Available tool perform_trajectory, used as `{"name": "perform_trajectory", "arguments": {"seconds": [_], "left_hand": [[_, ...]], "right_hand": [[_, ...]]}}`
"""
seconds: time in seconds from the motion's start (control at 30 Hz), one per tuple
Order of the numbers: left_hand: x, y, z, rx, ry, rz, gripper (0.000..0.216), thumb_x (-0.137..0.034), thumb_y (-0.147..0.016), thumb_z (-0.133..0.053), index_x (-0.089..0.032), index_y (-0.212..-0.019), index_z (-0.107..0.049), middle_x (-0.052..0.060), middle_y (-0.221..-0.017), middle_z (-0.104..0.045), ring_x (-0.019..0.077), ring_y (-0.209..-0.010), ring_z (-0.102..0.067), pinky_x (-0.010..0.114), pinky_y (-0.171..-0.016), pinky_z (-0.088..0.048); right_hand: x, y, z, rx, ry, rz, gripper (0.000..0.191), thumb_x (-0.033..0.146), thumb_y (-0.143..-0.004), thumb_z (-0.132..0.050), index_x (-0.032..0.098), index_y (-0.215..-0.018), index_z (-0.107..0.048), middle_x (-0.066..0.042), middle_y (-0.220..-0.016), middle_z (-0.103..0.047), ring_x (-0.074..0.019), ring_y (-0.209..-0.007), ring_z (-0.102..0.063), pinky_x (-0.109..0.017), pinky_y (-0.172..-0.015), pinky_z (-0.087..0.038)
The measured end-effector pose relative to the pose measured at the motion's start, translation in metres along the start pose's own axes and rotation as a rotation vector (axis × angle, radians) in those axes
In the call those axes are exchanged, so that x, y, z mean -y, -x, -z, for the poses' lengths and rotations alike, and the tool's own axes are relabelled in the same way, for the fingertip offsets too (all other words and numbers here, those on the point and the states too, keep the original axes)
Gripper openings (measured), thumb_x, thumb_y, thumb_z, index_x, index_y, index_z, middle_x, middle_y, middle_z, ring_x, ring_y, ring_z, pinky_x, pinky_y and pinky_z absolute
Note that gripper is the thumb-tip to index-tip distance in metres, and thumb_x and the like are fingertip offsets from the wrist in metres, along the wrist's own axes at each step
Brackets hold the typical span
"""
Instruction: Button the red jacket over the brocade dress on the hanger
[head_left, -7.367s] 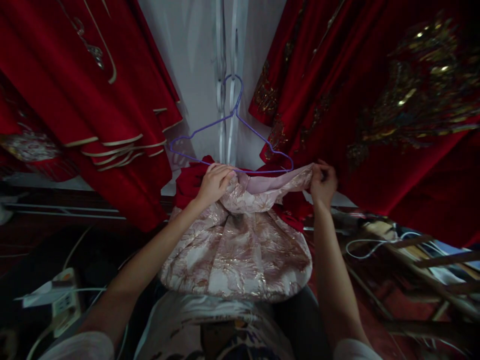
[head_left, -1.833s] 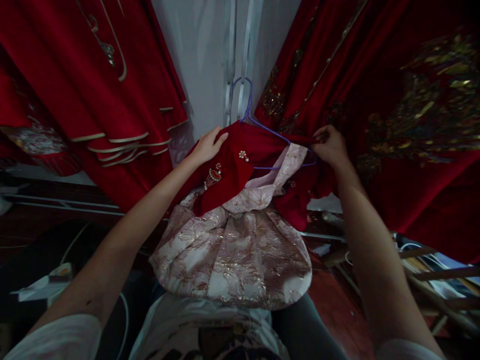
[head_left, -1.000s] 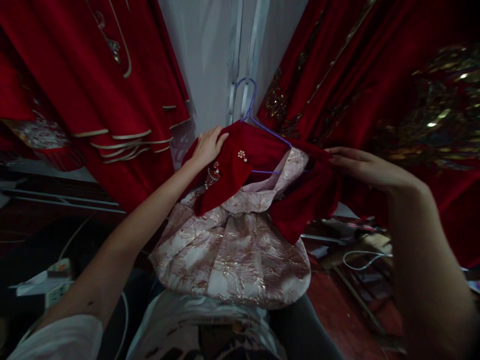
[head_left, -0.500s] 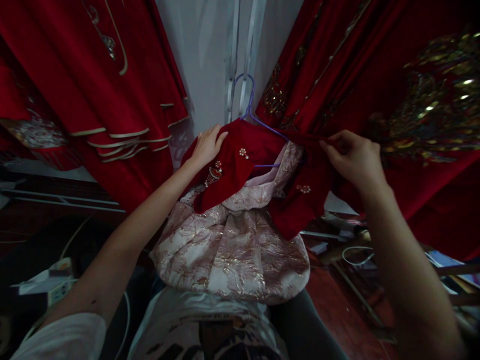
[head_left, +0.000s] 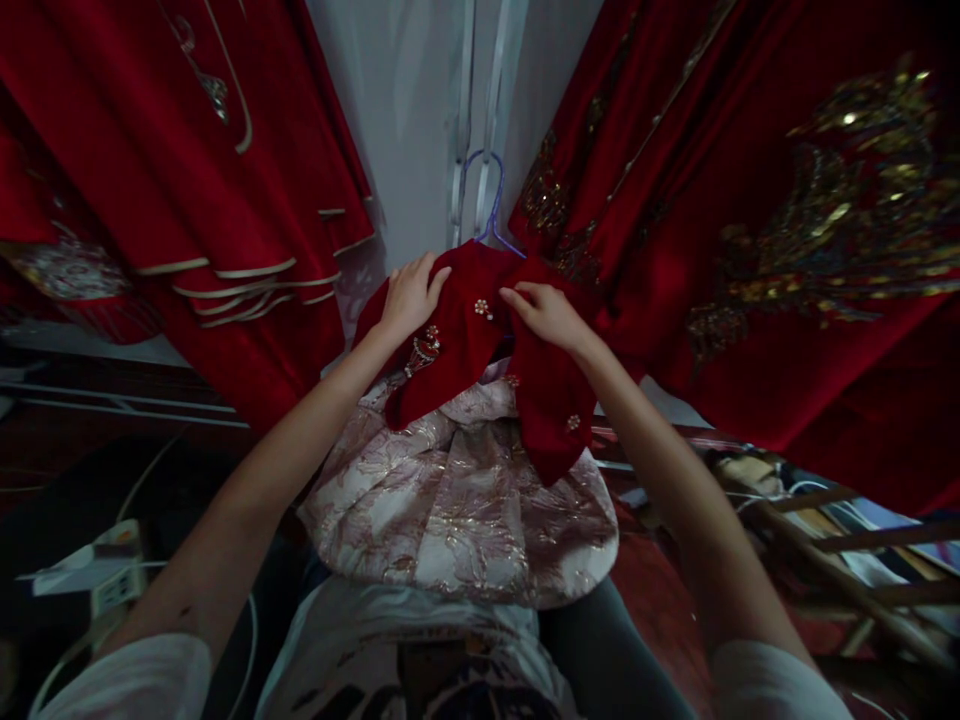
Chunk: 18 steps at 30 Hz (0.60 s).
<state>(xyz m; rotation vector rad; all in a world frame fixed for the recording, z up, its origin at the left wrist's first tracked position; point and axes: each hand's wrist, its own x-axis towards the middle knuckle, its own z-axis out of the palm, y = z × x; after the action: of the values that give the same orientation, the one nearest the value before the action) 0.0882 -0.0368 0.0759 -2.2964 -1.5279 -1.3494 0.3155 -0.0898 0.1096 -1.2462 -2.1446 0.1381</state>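
A pink-and-gold brocade dress (head_left: 465,510) hangs on a purple hanger (head_left: 493,205), its wide skirt reaching toward my lap. Draped over its shoulders is a small red cape (head_left: 457,350) with jewelled, pearl-like flower ornaments. My left hand (head_left: 411,295) lies flat on the cape's left shoulder, thumb spread from the fingers. With thumb and fingers together, my right hand (head_left: 544,312) pinches the cape's right front edge near the neckline. The right front panel hangs below that hand, covering much of the dress's bodice.
Red garments with pale trim (head_left: 247,270) hang on the left; a red garment with gold sequins (head_left: 825,240) hangs on the right. Pale doors with long metal handles (head_left: 459,120) stand behind the hanger. A white power strip (head_left: 116,575) lies lower left, a wooden rack (head_left: 847,580) lower right.
My right hand has moved left, bringing the cape's right edge in toward the neckline and over the dress's bodice. My left hand has stayed on the shoulder.
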Motion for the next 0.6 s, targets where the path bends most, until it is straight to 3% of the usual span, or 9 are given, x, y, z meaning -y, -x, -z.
{"name": "perform_trajectory", "arguments": {"seconds": [0.13,0.33,0.5,0.6], "left_hand": [[0.006,0.000,0.003,-0.012,-0.010,0.005,0.063,-0.069,-0.089,-0.018,-0.021,-0.112,-0.052,0.016,-0.115,-0.062,0.0318,-0.121,-0.052,0.050,-0.103,-0.034],[-0.004,0.008,-0.002,-0.097,0.002,0.050,0.066,-0.070,-0.087,-0.027,-0.020,-0.125,-0.047,0.019,-0.127,-0.057,0.0329,-0.130,-0.044,0.052,-0.108,-0.029],[-0.028,0.009,-0.014,-0.123,0.071,0.179,0.081,-0.066,-0.081,-0.048,-0.017,-0.142,-0.028,0.023,-0.151,-0.029,0.0394,-0.144,-0.016,0.062,-0.113,-0.009],[-0.042,0.003,-0.025,-0.134,0.123,0.183,0.092,-0.054,-0.076,-0.064,-0.019,-0.147,-0.017,0.021,-0.157,-0.011,0.0406,-0.146,-0.001,0.065,-0.112,-0.003]], "right_hand": [[0.026,-0.012,-0.034,0.044,-0.088,0.091,0.046,0.060,-0.091,-0.033,0.022,-0.068,-0.044,-0.001,-0.063,-0.051,-0.0155,-0.061,-0.048,-0.026,-0.062,-0.032],[0.023,0.010,-0.031,0.042,-0.143,0.116,0.042,0.055,-0.092,-0.035,0.022,-0.068,-0.041,0.001,-0.062,-0.047,-0.0144,-0.058,-0.045,-0.026,-0.062,-0.030],[0.022,0.026,-0.027,0.095,-0.086,0.180,0.030,0.038,-0.089,-0.041,0.020,-0.066,-0.038,0.004,-0.059,-0.039,-0.0101,-0.054,-0.034,-0.023,-0.058,-0.026],[0.022,0.029,-0.030,0.112,-0.052,0.183,0.025,0.029,-0.081,-0.049,0.020,-0.063,-0.034,0.006,-0.057,-0.034,-0.0083,-0.054,-0.030,-0.023,-0.057,-0.023]]}}
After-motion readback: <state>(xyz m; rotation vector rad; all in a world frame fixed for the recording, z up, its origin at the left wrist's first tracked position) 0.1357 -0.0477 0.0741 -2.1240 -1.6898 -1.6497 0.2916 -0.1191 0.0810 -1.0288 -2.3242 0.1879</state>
